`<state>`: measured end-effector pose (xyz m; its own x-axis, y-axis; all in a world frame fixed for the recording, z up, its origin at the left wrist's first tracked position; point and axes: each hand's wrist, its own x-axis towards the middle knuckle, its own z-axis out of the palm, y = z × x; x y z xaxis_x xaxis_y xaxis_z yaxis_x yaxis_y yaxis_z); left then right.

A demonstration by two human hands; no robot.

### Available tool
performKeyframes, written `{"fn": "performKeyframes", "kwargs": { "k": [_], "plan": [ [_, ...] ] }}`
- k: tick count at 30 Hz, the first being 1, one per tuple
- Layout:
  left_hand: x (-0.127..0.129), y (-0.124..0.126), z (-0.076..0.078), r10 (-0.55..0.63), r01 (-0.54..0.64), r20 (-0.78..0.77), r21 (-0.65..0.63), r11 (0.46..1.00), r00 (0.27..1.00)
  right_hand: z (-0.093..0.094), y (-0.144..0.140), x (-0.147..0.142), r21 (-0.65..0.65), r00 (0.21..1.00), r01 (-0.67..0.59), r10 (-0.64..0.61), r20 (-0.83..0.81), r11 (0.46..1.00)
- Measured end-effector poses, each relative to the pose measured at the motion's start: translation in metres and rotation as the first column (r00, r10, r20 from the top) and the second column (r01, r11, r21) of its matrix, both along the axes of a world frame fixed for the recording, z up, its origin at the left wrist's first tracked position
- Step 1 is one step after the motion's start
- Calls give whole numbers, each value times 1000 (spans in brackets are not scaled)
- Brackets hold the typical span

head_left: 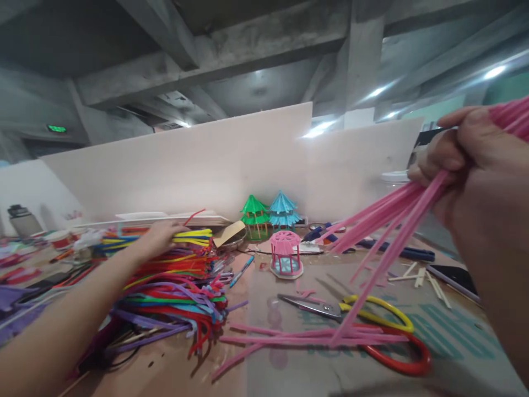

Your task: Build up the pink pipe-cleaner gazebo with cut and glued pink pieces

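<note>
R hand (463,149) up high at frame right, fist closed round a bunch of pink pipe cleaners (388,220); bunch fans down-left, tips touching more pink strands lying on the table (289,364). L hand (159,237) reaches out over the multicolour pile of pipe cleaners (173,286), fingers curled onto yellow ones at the top; how tight the grip is, can't tell.

Surface: brownish tabletop, cluttered, w/ a green-printed sheet under the right part. White partition boards (206,160) behind, bare concrete ceiling w/ beams, strip lights.

Counts: 3 small pavilion models – pink one (285,253) near centre, green (254,215) + blue (282,209) side by side at the board. 1 pair scissors (355,314), yellow and red handles, lying under the pink strands. 1 blue pen (242,271) beside the pile. Several pale sticks (433,284) at right.

Hard to read: far-left clutter blurred, grey flask (22,220) there. R forearm cut off by frame edge. Dark tools behind the pink bunch unclear.
</note>
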<state>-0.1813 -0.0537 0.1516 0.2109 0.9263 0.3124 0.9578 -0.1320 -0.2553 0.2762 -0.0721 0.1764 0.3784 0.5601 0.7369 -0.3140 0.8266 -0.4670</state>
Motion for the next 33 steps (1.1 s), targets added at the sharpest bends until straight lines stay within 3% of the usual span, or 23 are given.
{"fn": "performKeyframes", "kwargs": {
  "k": [3,7,10,13,15,16,18,21,23,25,27,30,31,33],
  "plan": [
    [-12,12,-21,21,-20,47,-23,1000,999,-4,-1,0,22,999,1,-2,53,1000],
    [-13,9,-19,68,-76,103,83,994,992,-7,-3,-1,75,997,14,-20,81,997],
    [-6,4,-22,110,-143,193,167,976,975,-8,-4,-2,71,994,-11,3,106,997],
    [9,1,-33,77,-105,215,122,987,974,-8,-7,-5,73,991,-31,21,129,997],
    [27,-5,-37,54,-92,219,164,982,974,-8,-11,-9,95,990,-43,29,141,995],
    [40,-10,-36,24,-71,227,201,977,974,-9,-14,-12,105,987,-59,43,152,993],
    [74,-23,-30,-174,87,299,284,955,938,-11,-21,-22,111,981,-109,89,173,988],
    [135,-46,-16,-432,351,471,255,901,769,-21,-32,-46,80,956,-219,198,217,972],
    [173,-57,-9,-504,521,605,168,837,616,-29,-36,-63,69,932,-298,274,238,952],
    [204,-63,-8,-544,665,685,116,738,484,-38,-39,-77,80,925,-332,308,220,940],
    [227,-64,-12,-549,748,723,68,660,419,-44,-41,-83,80,948,-268,248,197,960],
    [243,-62,-17,-528,774,747,29,632,403,-45,-41,-79,73,963,-124,103,249,990],
    [243,-60,-16,-537,761,723,24,648,435,-44,-40,-76,82,953,-101,73,293,992],
    [236,-57,-10,-574,687,575,30,726,582,-41,-33,-68,103,911,-106,55,409,989]
  ]
}}
